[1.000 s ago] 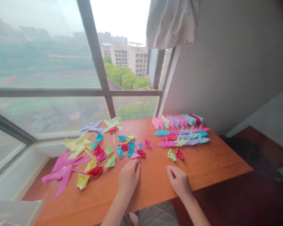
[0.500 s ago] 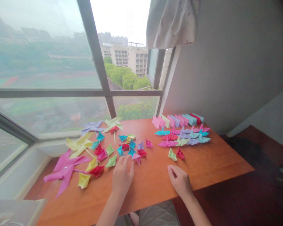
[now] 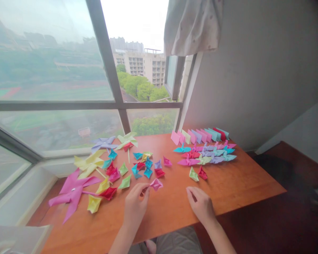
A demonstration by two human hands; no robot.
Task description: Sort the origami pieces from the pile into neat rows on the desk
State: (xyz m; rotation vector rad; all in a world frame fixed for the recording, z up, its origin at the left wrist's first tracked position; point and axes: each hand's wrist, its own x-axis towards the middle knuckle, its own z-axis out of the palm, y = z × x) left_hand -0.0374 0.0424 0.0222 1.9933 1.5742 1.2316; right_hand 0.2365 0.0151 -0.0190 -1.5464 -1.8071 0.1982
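My left hand point(image 3: 134, 206) pinches a small pink folded paper piece point(image 3: 156, 183) by its left tip, just above the wooden table point(image 3: 235, 183). My right hand point(image 3: 201, 205) rests on the table near the front edge, fingers curled loosely with nothing in them. A green folded piece point(image 3: 193, 174) and a red folded piece point(image 3: 201, 172) lie just beyond the right hand. Several small coloured folded pieces point(image 3: 137, 164) are scattered beyond the left hand.
Large paper pinwheels lie at the left: pink point(image 3: 71, 192), yellow point(image 3: 88, 163), lilac point(image 3: 103, 143) and pale green point(image 3: 126, 138). Rows of folded paper shapes point(image 3: 206, 153) and folded cards point(image 3: 198, 135) sit at the back right. A window point(image 3: 55, 70) runs behind the table.
My left hand drew back toward me from the scattered pieces and now holds the pink piece by its tip. The right hand has barely shifted.
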